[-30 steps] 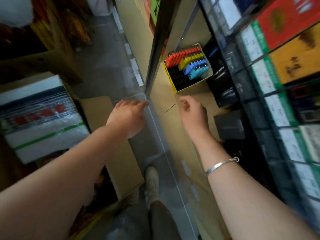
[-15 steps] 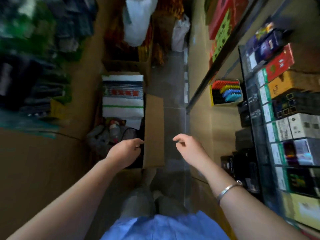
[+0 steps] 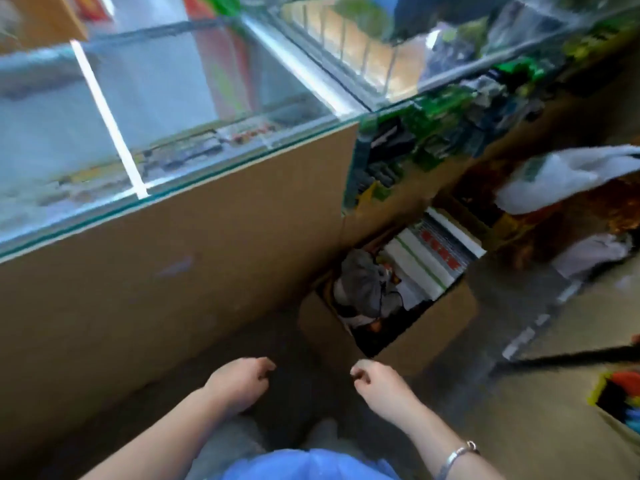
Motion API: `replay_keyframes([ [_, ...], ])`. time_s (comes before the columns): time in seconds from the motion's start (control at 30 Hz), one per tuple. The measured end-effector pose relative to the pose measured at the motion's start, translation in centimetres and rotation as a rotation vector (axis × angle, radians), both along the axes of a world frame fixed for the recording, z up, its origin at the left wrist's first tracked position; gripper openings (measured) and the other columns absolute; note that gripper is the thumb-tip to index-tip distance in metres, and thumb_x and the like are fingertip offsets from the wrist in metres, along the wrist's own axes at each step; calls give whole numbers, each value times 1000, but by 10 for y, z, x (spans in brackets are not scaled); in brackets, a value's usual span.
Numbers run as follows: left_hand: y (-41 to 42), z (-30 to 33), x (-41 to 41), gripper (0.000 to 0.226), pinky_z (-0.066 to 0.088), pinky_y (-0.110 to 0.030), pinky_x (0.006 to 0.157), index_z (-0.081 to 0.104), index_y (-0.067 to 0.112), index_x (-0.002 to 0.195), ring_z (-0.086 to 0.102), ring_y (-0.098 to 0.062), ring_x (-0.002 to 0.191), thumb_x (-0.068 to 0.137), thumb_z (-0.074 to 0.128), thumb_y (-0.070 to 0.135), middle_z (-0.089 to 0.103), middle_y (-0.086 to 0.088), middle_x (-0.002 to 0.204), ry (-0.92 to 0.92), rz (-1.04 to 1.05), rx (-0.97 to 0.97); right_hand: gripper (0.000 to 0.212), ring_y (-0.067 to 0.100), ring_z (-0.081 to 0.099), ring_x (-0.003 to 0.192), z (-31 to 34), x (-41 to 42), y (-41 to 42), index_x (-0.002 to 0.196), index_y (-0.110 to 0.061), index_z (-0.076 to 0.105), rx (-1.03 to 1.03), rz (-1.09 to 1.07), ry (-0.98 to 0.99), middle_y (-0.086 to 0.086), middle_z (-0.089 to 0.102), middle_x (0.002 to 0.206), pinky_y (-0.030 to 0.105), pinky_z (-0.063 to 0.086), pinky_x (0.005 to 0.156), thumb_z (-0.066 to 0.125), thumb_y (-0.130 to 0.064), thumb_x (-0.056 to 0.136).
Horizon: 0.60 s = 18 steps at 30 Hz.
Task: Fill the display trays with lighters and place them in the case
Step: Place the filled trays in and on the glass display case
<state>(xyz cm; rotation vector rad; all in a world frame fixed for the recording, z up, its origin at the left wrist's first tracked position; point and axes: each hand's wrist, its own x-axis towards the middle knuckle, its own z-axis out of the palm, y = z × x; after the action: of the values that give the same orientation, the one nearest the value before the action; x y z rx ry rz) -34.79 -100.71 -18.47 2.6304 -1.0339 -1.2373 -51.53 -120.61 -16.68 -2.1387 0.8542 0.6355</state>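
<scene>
- Glass-topped display case (image 3: pixel 166 140) across the upper left, brown side panel facing the camera, well ahead of and above both hands.
- Open cardboard box (image 3: pixel 408 323) on the floor just beyond the hands, stuffed with grey cloth and a white, green-striped pack; no lighters discernible inside.
- Yellow-edged display tray (image 3: pixel 620 403) at the far right edge, cut off by the frame, holding red, yellow and blue lighters; well apart from both hands, off to the right and roughly level with them.
- Right hand (image 3: pixel 381 388), bracelet at the wrist, loosely curled, fingers half closed, nothing in its grasp; the nearer hand to the tray.
- Left hand (image 3: pixel 239 382) likewise half curled and bare, farther from the tray, closer to the case panel.
- Probably a rightward reach by the right hand next; tray's long axis unreadable, too little showing.
</scene>
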Motion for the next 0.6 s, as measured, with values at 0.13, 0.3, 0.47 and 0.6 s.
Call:
replay_keyframes([
  [0.13, 115, -9, 2, 41, 41, -21, 94, 48, 33, 130, 53, -10, 116, 90, 45, 27, 55, 6, 131, 100, 328, 66, 23, 18, 60, 97, -2, 39, 56, 103, -28, 60, -4, 300, 145, -3, 65, 103, 25, 43, 77, 45, -24, 87],
  [0.3, 267, -13, -12, 31, 48, -22, 84, 58, 32, 116, 60, -9, 102, 86, 47, 31, 63, 7, 117, 205, 723, 66, 21, 13, 59, 101, -3, 100, 140, 99, -27, 61, -64, 602, 262, -4, 65, 107, 23, 44, 83, 47, -23, 85],
  [0.47, 402, -22, -34, 32, 43, -18, 89, 61, 28, 115, 56, -8, 109, 86, 48, 24, 61, 8, 121, 194, 1072, 61, 24, 9, 56, 107, -13, 170, 237, 103, -25, 64, -85, 802, 252, -4, 64, 114, 16, 39, 91, 50, -20, 84],
  [0.6, 471, -24, -57, 33, 38, -19, 93, 56, 19, 123, 53, -13, 115, 91, 52, 21, 57, 2, 127, 208, 1405, -5, 27, 15, 55, 112, -18, 224, 315, 111, -17, 62, -127, 1058, 251, 1, 63, 118, 20, 39, 90, 48, -15, 88],
])
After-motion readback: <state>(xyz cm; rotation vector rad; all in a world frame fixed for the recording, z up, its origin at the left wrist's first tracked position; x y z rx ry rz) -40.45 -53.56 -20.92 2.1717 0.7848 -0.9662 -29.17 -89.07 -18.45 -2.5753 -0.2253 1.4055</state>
